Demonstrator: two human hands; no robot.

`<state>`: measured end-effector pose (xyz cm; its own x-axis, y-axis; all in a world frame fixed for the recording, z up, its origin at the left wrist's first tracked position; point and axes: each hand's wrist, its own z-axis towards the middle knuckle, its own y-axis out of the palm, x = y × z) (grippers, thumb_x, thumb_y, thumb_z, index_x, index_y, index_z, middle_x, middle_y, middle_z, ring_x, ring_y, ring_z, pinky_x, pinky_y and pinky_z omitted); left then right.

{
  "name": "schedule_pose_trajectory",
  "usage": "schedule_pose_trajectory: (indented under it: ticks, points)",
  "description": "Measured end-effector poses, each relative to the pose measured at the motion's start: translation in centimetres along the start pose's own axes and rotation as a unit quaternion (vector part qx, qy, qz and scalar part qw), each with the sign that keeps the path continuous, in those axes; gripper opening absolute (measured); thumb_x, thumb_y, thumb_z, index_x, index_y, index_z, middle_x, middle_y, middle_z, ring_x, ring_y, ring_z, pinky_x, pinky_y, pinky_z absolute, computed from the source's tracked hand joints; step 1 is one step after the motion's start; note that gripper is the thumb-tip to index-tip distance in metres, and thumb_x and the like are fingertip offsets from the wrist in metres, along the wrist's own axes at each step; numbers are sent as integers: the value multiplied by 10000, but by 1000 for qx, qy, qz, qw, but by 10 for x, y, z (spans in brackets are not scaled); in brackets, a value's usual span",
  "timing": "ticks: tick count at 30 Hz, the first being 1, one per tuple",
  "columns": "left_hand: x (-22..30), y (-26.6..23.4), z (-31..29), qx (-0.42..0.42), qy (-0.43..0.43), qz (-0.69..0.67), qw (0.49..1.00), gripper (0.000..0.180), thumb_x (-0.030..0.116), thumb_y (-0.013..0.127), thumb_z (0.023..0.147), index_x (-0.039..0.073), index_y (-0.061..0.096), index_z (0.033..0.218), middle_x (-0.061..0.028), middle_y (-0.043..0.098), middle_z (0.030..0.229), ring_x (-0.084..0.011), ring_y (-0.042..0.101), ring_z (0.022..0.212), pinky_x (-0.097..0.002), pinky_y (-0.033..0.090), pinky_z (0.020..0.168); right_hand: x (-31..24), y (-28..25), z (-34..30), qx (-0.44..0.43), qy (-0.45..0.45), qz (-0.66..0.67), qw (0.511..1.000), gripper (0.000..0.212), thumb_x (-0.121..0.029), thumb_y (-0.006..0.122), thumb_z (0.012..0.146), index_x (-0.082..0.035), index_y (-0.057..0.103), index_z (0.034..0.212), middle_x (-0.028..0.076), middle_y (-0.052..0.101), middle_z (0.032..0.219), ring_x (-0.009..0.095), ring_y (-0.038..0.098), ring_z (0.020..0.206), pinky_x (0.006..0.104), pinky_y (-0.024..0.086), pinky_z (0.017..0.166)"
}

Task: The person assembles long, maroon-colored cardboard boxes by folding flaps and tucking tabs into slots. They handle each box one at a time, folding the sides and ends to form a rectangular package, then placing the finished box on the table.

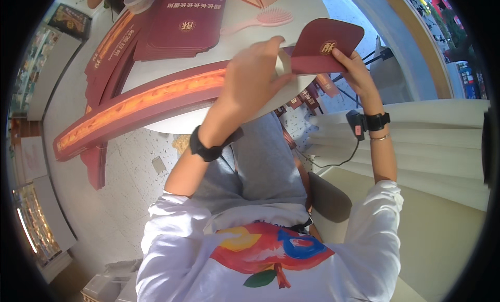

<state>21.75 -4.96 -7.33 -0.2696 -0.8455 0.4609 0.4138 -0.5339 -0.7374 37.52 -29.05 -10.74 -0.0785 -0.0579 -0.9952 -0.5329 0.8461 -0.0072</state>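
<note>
A long, narrow maroon cardboard box [156,88] with an orange strip along its side stretches across the near part of the round white table and juts past its left edge. Its end flap [315,41], rounded and marked with a gold emblem, stands up at the right end. My right hand [357,73] pinches this flap, thumb in front and fingers behind. Near the same end, my left hand [250,80] lies over the box, its fingers and thumb stretched apart. The part of the box beneath that hand is hidden.
Stacked flat maroon cartons [182,21] lie on the table's far left, beside more long maroon pieces [107,62]. A pink hairbrush [260,21] and a clear plastic tub [139,0] are on the table. A cable hangs from the device [357,124] at my right wrist.
</note>
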Motion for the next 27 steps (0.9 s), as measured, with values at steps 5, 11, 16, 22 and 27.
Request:
schedule_pose_trajectory:
  ticks: [5,11,16,22,27]
  points:
    - [-33,-30,-30,-43,43,81,995,704,346,812,696,27,539,1261,-156,610,1169,-306,561,1119,-407,435,951,-2,3,10,-4,26,-50,998,438,-305,714,891,16,619,1174,105,671,1105,153,638,986,298,497,902]
    - [-34,-36,-23,-137,-46,113,983,672,442,792,676,49,578,1177,-94,639,1045,-287,601,987,-399,453,885,-7,15,14,2,33,-93,995,468,-326,711,891,21,608,1189,110,671,1103,156,641,991,294,498,894]
    - [-30,-40,-18,-55,-20,118,991,643,403,822,642,65,601,1142,-92,643,996,-282,610,939,-394,461,852,-7,8,23,-1,20,-154,988,558,-383,725,868,40,590,1205,133,671,1099,170,657,972,296,513,877]
    - [-37,-41,-13,27,0,97,995,626,340,844,614,65,613,1127,-98,648,965,-287,604,933,-391,443,815,-1,6,29,-3,-4,-131,991,598,-408,739,848,59,592,1191,160,668,1097,190,666,971,290,521,877]
    - [-13,-62,0,4,-30,66,997,633,267,870,639,29,609,1165,-124,680,1013,-272,663,895,-360,517,803,1,22,15,-33,-9,-90,995,572,-368,748,848,59,596,1198,159,662,1124,182,670,971,283,543,857]
